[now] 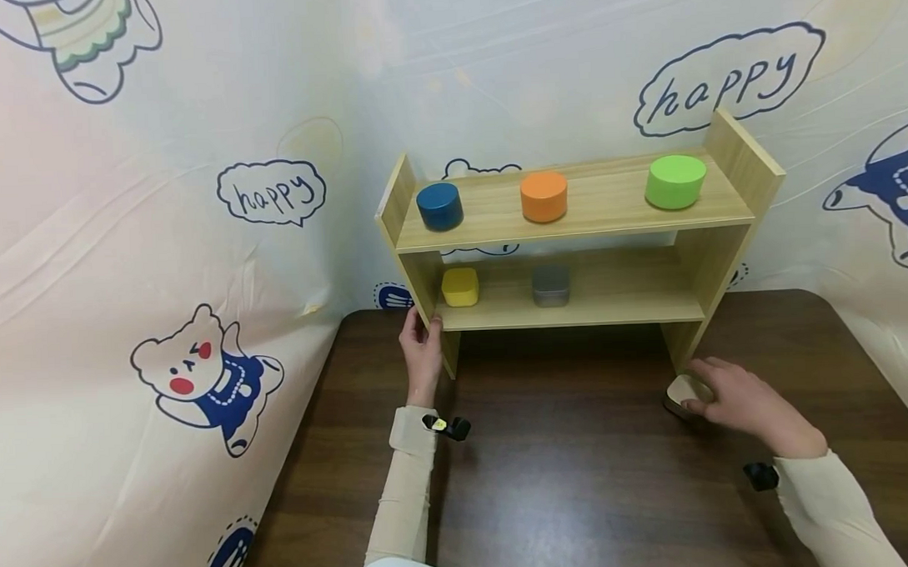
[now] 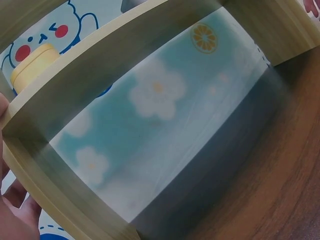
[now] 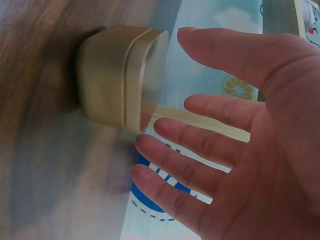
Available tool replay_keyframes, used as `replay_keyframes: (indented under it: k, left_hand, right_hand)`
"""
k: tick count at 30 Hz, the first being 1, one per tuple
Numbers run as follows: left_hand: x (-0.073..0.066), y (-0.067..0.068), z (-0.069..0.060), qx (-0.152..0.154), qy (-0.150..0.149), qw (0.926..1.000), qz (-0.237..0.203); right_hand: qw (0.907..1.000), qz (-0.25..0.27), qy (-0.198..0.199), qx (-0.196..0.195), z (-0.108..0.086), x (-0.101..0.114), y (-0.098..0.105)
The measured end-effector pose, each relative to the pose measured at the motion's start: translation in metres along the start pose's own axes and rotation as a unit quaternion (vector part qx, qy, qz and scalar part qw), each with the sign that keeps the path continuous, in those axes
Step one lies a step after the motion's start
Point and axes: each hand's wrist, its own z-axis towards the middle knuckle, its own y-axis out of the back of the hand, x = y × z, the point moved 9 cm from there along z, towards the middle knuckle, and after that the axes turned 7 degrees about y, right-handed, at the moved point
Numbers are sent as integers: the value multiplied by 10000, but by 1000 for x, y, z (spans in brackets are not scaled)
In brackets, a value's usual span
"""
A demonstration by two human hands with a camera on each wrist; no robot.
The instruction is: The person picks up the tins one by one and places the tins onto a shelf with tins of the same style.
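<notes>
A two-tier wooden shelf (image 1: pixel 575 313) stands on the dark table. My left hand (image 1: pixel 422 355) holds its left side panel, with the thumb near the front edge of the lower board; the left wrist view shows only part of that hand (image 2: pixel 17 210). Over a small beige tin with rounded corners (image 1: pixel 689 390), by the shelf's right leg, hovers my right hand (image 1: pixel 747 407). From the right wrist, the fingers of that hand (image 3: pixel 240 135) look spread and loosely extended, with a gap between them and the tin's lid (image 3: pixel 154 75).
On the top board are a blue round tin (image 1: pixel 440 207), an orange one (image 1: pixel 544 198) and a light green one (image 1: pixel 675 182). Below them sit a yellow square tin (image 1: pixel 460 287) and a grey one (image 1: pixel 551 286). Patterned cloth (image 1: pixel 288 264) hangs behind the table (image 1: pixel 566 471).
</notes>
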Motion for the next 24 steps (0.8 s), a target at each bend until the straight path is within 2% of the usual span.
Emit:
replay_keyframes:
  k: [7,16,20,24]
  left_hand:
    - [5,-6,-6,-34,60,9998,-205]
    - [6,-13,-7,3,145,9998,-159]
    - [4,-9,-5,36,196,9998,-66]
    - [0,1,-1,24,168,9998,37]
  right_hand:
    - [10000,-64,-35,52,-6,-9,0]
    - [9997,-71,-170,170,-10,-15,-1]
    - [9997,-17,-167,156,-8,-12,-7]
    - [9998,85,-150,89,0,-5,-17]
